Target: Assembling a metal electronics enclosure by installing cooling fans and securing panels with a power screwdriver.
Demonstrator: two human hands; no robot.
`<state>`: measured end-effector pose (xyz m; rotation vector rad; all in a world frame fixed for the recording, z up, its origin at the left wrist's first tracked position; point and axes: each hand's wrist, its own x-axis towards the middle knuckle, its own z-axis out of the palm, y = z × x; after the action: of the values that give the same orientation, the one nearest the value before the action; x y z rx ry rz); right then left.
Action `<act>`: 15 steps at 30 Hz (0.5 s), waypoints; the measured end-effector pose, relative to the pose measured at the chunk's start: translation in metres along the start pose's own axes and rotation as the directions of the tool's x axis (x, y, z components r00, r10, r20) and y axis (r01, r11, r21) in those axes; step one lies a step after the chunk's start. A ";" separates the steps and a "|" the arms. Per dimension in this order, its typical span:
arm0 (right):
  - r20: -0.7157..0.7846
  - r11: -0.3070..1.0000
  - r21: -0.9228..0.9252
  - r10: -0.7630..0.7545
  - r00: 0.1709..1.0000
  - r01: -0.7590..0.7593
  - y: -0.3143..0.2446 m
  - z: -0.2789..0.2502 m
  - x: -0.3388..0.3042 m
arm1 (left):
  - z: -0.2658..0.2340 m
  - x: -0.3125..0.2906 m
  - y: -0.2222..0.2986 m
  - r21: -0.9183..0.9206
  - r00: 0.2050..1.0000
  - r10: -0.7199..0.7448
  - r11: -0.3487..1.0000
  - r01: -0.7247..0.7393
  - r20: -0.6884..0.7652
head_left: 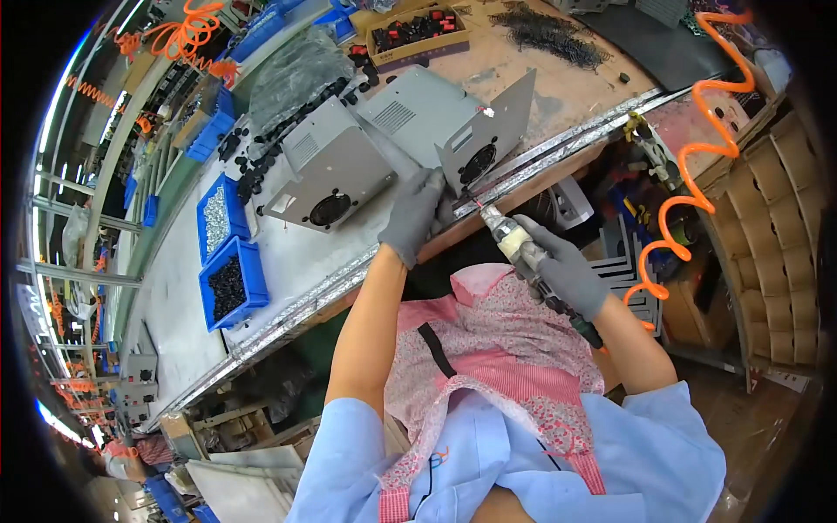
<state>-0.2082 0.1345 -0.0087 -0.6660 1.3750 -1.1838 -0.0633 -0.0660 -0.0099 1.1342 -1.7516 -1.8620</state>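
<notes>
My right hand [562, 266], in a grey glove, is wrapped around a power screwdriver [516, 246] with a pale body and dark rear end. Its tip points at the lower edge of a grey metal housing [475, 144] fitted with a round black fan [479, 163]. My left hand [414, 213], also gloved, grips the near left corner of that housing at the bench edge; its fingertips are partly hidden. To its left stands a second grey housing [336, 179] with vent slots and a black fan.
Blue bins hold silvery small parts [215, 222] and black screws [228, 288] on the left. Behind are a plastic bag [301, 74], loose black parts and a carton of red and black switches [417, 37]. An orange coiled hose [689, 183] hangs at right beside cardboard dividers [767, 235].
</notes>
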 end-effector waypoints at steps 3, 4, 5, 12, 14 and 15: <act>0.017 0.997 -0.068 -0.027 0.999 0.028 0.002 -0.002 0.001 | -0.008 -0.001 -0.006 -0.114 0.998 -0.003 0.993 0.010 0.058; 0.023 0.994 -0.099 -0.040 0.999 0.042 0.003 -0.003 0.002 | -0.016 0.000 -0.009 -0.195 0.993 -0.024 0.980 0.045 0.111; 0.008 0.996 -0.086 -0.035 0.999 0.036 0.002 -0.003 -0.001 | -0.020 0.001 -0.011 -0.272 0.985 -0.040 0.959 0.084 0.166; 0.018 0.988 -0.143 -0.060 0.998 0.062 0.015 -0.001 -0.026 | -0.028 -0.021 -0.033 -0.848 0.983 0.023 0.509 0.147 0.185; 0.045 0.987 -0.156 -0.024 0.999 0.030 0.003 0.005 -0.033 | -0.032 -0.024 -0.037 -0.874 0.966 0.029 0.433 0.220 0.257; 0.052 0.984 -0.169 -0.040 0.998 0.048 0.002 0.008 -0.034 | -0.031 -0.026 -0.037 -0.870 0.965 0.023 0.438 0.225 0.261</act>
<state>-0.1941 0.1634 0.0038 -0.8448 1.4373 -1.0856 -0.0145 -0.0618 -0.0346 0.5610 -0.4619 -2.5500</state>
